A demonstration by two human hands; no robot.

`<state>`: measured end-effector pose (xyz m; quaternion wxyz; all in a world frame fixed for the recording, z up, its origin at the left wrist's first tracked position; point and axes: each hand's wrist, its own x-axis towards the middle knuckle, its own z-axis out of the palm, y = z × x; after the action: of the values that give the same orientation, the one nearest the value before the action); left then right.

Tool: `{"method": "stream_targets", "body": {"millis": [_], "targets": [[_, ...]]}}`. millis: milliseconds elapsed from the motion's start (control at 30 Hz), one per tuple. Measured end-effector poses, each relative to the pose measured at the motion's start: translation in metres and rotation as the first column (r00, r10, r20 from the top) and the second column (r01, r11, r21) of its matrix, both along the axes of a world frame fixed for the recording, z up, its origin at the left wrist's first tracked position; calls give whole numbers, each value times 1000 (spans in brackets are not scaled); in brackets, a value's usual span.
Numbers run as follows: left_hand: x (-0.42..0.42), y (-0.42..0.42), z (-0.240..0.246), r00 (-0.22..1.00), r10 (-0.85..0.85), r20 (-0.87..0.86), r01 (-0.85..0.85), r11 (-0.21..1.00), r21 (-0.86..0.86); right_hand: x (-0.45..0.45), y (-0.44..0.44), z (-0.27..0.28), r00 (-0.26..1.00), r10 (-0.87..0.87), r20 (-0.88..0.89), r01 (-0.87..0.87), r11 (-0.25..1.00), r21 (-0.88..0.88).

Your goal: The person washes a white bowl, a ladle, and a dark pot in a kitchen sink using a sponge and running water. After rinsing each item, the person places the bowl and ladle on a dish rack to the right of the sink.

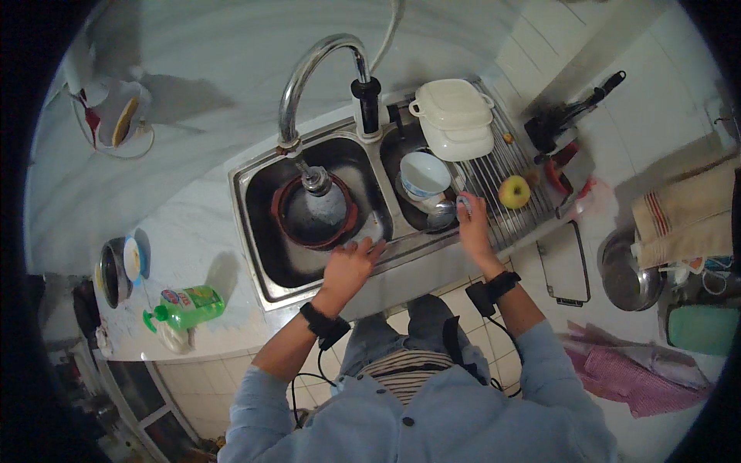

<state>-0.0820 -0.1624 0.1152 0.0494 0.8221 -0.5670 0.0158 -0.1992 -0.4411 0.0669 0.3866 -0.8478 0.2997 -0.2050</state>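
My left hand (351, 264) hangs over the front rim of the left sink basin (362, 231), fingers apart and nothing seen in them. Inside that basin a round reddish-brown pot (282, 215) with a dark interior sits under the chrome faucet (317, 179). Over the front of the right basin, my right hand (473, 223) grips a small greyish object (464, 204), partly hidden by the fingers. Beside its fingertips is a shiny rounded metal utensil (441, 215), perhaps a ladle; whether the two are one piece I cannot tell. A white bowl (425, 173) with a blue pattern rests in the right basin.
A cream lidded casserole (454, 118) and a yellow apple (514, 192) rest on the wire drainer (503, 156) to the right. Dish-soap bottle (191, 308) lies left of the sink. Black-handled utensils (573, 113) stand beyond the drainer; a metal pan (625, 283) is far right.
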Motion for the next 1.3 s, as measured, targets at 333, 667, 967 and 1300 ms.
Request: {"method": "stream_targets", "body": {"millis": [333, 667, 967, 1300], "targets": [[4, -36, -40, 987, 82, -139, -99, 988, -117, 49, 25, 45, 894, 428, 134, -446, 819, 360], [50, 88, -21, 441, 55, -896, -459, 872, -172, 122, 134, 49, 581, 809, -91, -776, 584, 239], [188, 152, -118, 506, 440, -742, -751, 648, -128, 221, 183, -68, 312, 865, -392, -915, 385, 121], [224, 137, -145, 315, 338, -887, -692, 721, 29, 231, 188, -123, 92, 487, -869, -925, 364, 106]]}}
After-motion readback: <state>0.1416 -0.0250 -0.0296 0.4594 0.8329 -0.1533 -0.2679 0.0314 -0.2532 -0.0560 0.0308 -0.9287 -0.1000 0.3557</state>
